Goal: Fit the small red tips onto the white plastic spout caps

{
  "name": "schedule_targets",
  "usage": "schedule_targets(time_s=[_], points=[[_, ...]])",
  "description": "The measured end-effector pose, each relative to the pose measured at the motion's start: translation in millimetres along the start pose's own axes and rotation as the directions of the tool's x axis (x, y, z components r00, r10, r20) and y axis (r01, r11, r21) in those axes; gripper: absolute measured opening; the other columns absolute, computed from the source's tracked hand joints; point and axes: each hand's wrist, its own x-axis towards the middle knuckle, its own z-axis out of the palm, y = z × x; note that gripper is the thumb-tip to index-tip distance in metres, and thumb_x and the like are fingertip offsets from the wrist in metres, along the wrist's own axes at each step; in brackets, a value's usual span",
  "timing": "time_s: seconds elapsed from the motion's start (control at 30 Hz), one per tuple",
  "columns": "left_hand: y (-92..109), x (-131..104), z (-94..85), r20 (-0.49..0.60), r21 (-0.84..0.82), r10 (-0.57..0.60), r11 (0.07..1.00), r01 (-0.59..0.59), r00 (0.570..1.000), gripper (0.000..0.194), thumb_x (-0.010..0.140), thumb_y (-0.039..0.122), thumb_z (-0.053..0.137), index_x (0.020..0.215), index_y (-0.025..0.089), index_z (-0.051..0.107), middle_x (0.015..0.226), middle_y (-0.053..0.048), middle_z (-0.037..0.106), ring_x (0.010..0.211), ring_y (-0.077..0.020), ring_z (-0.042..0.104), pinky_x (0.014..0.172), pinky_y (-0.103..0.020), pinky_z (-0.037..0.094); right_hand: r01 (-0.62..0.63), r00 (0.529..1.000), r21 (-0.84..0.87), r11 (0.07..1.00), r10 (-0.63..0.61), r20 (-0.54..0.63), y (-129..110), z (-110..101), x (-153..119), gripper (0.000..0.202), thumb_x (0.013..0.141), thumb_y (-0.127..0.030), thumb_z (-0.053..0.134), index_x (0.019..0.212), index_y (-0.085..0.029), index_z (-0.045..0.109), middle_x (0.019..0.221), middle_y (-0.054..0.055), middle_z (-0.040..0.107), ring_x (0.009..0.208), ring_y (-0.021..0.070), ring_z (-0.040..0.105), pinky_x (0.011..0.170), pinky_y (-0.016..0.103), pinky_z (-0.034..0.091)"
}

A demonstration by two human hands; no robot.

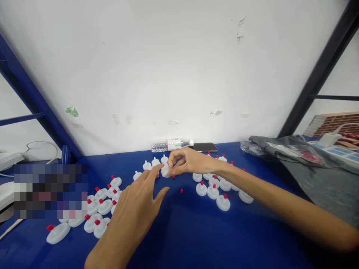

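Note:
My right hand (185,161) is closed in a pinch on a white round spouted lid (165,170), held above the blue table. My left hand (141,198) is open, thumb and index finger apart; the index fingertip reaches the lid's edge, but I cannot tell whether it touches. Behind the hands, several white lids without red caps (155,161) lie with their spouts up. A loose red cap (181,191) rests on the table in front of my right hand. White lids with red caps (105,206) lie on the left, partly hidden by my left arm, and more capped lids (212,192) lie on the right.
A clear water bottle (174,144) lies along the wall beside a dark phone (206,147). Grey plastic bags (294,157) cover the table's right side. A blue metal post (36,89) rises on the left, a dark post (316,71) on the right.

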Motion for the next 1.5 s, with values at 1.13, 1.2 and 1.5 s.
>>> schedule_targets(time_s=[1.13,1.2,1.5], points=[[1,1,-2.4,0.115,0.074,0.010,0.997,-0.019,0.993,0.032,0.094,0.031,0.059,0.123,0.023,0.070,0.101,-0.009,0.074,0.090,-0.0292,0.070,0.071,-0.036,0.043,0.066,0.998,-0.244,0.968,-0.064,0.019,-23,0,-10,0.023,0.087,-0.040,0.076,0.095,-0.019,0.078,0.086,0.004,0.078,0.081,0.0170,0.073,0.070,0.026,0.054],[2,0,-2.6,0.105,0.073,0.011,0.997,-0.019,0.994,0.032,0.094,0.030,0.059,0.123,0.023,0.070,0.101,-0.008,0.073,0.090,-0.0286,0.070,0.071,-0.035,0.042,0.078,0.997,-0.272,0.959,-0.083,-0.007,-21,3,-9,0.023,0.087,-0.041,0.076,0.094,-0.019,0.079,0.081,0.004,0.077,0.076,0.0163,0.072,0.065,0.026,0.052],[4,-1,-4.4,0.119,0.095,0.035,0.994,-0.046,0.992,0.025,0.095,0.031,0.061,0.117,0.023,0.071,0.102,-0.007,0.071,0.089,-0.0263,0.069,0.071,-0.034,0.042,0.078,0.996,-0.317,0.945,-0.085,-0.010,-22,5,-11,0.024,0.086,-0.042,0.076,0.089,-0.019,0.083,0.069,0.002,0.074,0.060,0.0125,0.064,0.055,0.024,0.045]])
